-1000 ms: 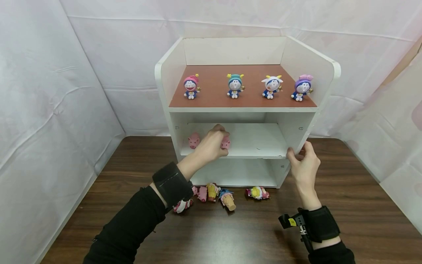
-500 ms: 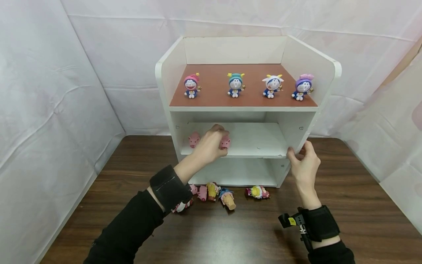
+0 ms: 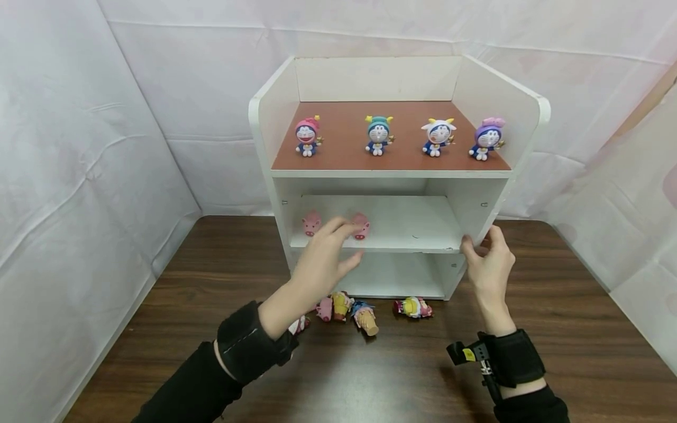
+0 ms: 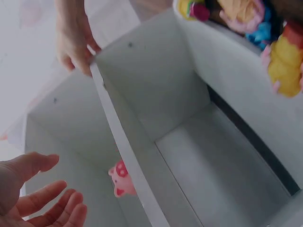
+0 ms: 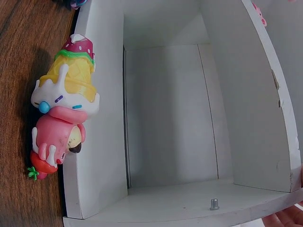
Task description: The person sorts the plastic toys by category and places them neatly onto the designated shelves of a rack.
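My left hand hovers in front of the middle shelf board, its thumb apart from its fingers and nothing between them. Just past the fingertips stands a pink pig figurine, which also shows in the left wrist view as a pig partly hidden behind the board's edge. A second pig figurine stands further left on the same board. With thumb and fingers, my right hand grips the front edge of the white shelf unit's right side panel.
Several blue cat figurines in coloured hats stand on the brown top shelf. On the wooden table, before the unit, lie another pig, a yellow figurine, a cone-shaped figurine and a yellow-and-pink figurine.
My left hand has let go of the pig figurine and drawn back toward the lower left, its fingers spreading. The pig stays standing on the board. My right hand keeps its place.
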Available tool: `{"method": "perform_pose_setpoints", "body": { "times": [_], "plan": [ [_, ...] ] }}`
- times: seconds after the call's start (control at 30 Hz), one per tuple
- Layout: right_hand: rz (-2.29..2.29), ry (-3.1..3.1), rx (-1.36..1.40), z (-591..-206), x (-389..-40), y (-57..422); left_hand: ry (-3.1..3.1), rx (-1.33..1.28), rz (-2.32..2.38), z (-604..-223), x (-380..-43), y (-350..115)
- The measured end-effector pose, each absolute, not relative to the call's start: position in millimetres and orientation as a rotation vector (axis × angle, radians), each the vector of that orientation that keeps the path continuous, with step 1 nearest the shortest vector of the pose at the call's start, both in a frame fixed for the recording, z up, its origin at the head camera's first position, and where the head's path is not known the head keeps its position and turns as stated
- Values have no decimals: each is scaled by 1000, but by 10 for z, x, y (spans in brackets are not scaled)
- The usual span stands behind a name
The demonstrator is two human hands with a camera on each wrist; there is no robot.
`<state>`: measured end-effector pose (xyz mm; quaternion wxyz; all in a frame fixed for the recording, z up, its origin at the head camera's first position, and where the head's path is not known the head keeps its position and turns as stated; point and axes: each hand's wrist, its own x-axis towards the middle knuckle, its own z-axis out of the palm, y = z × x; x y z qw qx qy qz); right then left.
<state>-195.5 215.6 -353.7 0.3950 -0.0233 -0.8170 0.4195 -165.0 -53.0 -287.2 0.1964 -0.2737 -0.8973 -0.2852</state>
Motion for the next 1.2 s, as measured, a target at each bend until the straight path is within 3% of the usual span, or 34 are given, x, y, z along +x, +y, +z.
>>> {"method": "perform_pose_setpoints", "body": {
  "times": [0.43,0.93,1.2],
  "plan": [
    [1073,-2064,-60,-3543,-1953,2151,-2575,-811,-875,-3428,-1368,-723],
    [1085,-2063,-66,-3555,-1947,2162,-2775,-742,-819,-3979,-1484,-929],
    [1078,-2059,-64,-3549,-1955,2158,-2787,-834,-702,-4172,-1583,-996]
  ]
}}
